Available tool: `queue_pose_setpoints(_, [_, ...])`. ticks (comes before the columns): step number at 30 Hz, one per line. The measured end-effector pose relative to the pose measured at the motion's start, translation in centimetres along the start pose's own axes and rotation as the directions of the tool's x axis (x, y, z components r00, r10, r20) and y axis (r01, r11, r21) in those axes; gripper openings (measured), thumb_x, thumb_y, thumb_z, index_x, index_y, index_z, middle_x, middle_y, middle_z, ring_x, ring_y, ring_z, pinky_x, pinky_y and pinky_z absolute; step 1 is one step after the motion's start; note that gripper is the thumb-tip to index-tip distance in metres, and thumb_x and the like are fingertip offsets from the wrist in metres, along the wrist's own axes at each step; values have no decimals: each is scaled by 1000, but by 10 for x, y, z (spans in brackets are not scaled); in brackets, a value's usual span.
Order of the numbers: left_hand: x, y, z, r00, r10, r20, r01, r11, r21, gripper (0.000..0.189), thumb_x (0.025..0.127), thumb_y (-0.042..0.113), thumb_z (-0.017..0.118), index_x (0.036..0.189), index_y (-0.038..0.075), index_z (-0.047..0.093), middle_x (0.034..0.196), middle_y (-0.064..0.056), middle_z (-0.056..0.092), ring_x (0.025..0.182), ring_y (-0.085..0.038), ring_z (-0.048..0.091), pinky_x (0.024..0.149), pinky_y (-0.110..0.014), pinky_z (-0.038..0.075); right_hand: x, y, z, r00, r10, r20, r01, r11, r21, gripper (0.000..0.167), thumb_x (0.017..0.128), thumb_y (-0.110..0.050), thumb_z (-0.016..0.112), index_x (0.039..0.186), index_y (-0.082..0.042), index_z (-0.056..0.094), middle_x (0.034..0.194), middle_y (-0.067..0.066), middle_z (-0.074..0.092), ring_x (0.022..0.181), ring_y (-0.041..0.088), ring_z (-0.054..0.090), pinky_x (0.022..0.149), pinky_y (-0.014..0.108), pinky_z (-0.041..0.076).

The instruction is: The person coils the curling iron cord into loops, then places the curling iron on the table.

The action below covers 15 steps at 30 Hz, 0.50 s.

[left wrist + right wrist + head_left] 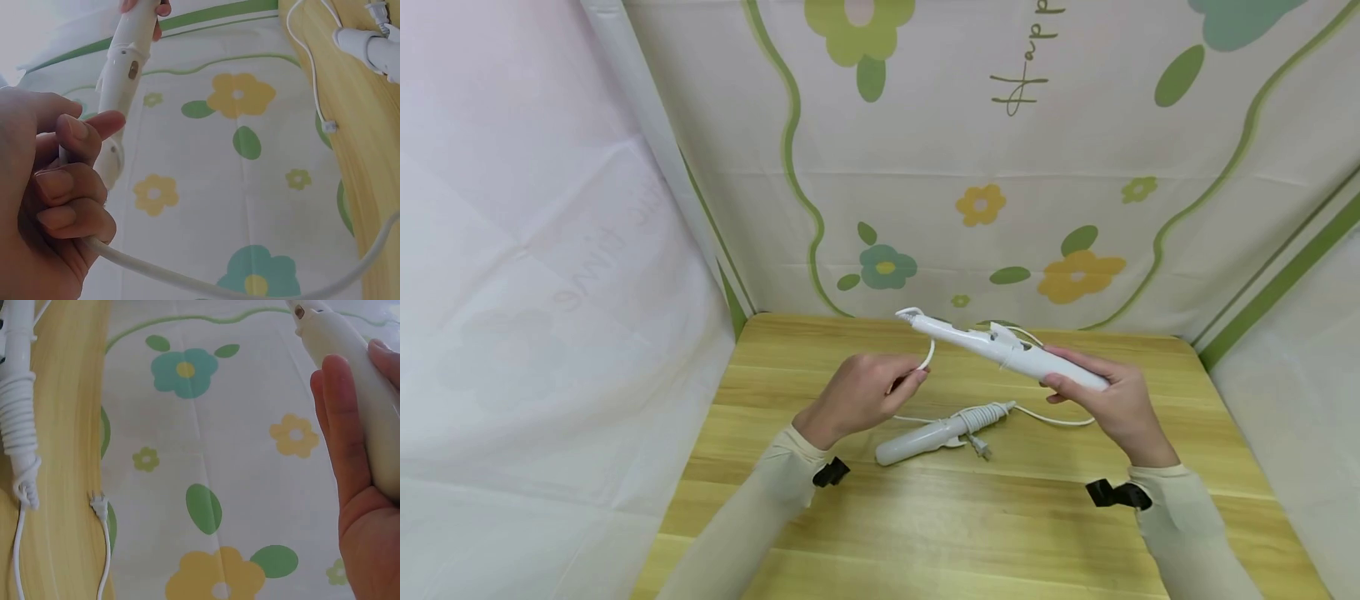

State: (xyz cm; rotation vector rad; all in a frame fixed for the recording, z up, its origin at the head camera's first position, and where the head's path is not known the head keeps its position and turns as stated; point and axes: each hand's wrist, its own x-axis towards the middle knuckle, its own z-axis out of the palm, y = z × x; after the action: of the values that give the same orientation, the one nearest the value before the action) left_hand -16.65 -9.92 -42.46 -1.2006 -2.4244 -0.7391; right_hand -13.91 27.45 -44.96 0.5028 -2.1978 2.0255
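My right hand [1123, 408] grips a white curling iron [977, 340] by its thick end, raised and tilted over the wooden table. Its thinner end points left, with a cord [932, 354] looping down from the tip. That cord is held in the curled fingers of my left hand [868, 392]; in the left wrist view, the cord [162, 273] comes out below the little finger. Beneath both hands lies a second white curling iron [917, 442], its own cord [985, 417] coiled around one end. The right wrist view shows the held iron [350, 369] along the palm.
A two-pin plug [981, 447] lies beside the second iron. Another plug [98, 505] rests near the table's back edge. The wooden table [910, 533] meets a flowered fabric wall [925, 150] behind, with white fabric [550, 333] on the left.
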Motion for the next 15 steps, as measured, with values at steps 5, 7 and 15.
queue_pose_setpoints(5, [-4, -4, -1, 999, -31, 42, 29, 999, 45, 29, 109, 22, 67, 81, 19, 64, 65, 12, 44, 57, 2, 35, 54, -15, 26, -3, 0, -2, 997, 71, -5, -71, 988, -136, 45, 96, 8, 78, 139, 12, 67, 127, -13, 79, 77, 22, 83, 74, 34, 67])
queue_pose_setpoints(7, [-5, -6, -3, 998, -39, 59, 35, 997, 63, 27, 108, 22, 70, 82, 19, 64, 65, 12, 45, 57, 2, 35, 54, -15, 26, -4, 0, -4, 995, 95, -8, -94, 974, -204, 45, 97, 3, 80, 140, 7, 69, 126, -18, 78, 77, 23, 83, 76, 31, 66])
queue_pose_setpoints(15, [-9, -15, -14, 993, -1, 116, -14, 991, 135, 21, 104, 20, 74, 85, 16, 66, 65, 11, 47, 55, 3, 32, 50, -15, 26, -8, 2, -8, 987, 155, 48, -131, 935, -329, 42, 98, -12, 83, 139, -3, 74, 125, -17, 77, 77, 24, 82, 73, 35, 67])
